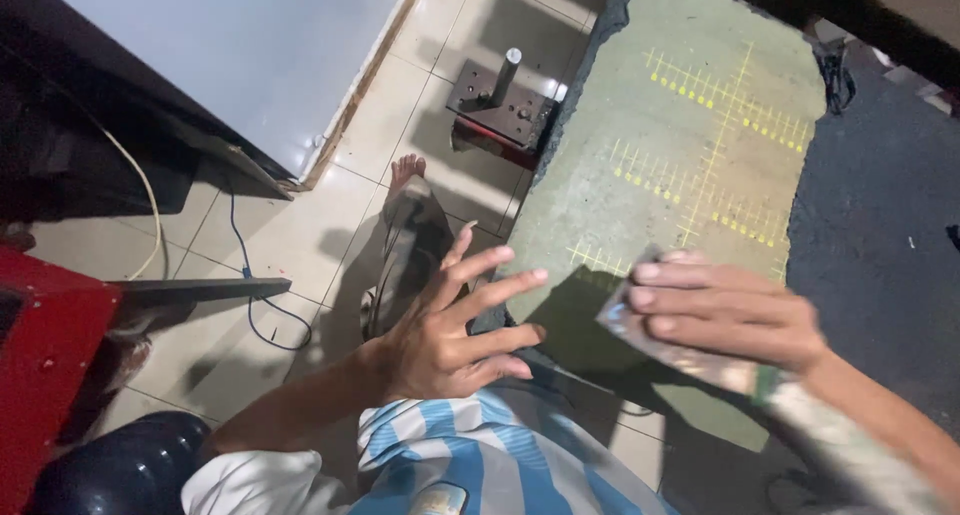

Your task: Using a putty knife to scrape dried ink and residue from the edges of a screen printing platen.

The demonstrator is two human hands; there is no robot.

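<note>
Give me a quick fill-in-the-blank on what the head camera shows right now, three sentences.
1. The right hand holds a shiny flat piece over the green cutting mat, which is marked with ____ grid lines.
2. The left hand has its fingers ____.
3. A bare foot rests on the ____ floor.

Missing words: yellow; spread; tiled

matt, worn green cutting mat (690, 145), glossy floor tiles (300, 235), shiny crinkled foil strip (690, 360)
</note>
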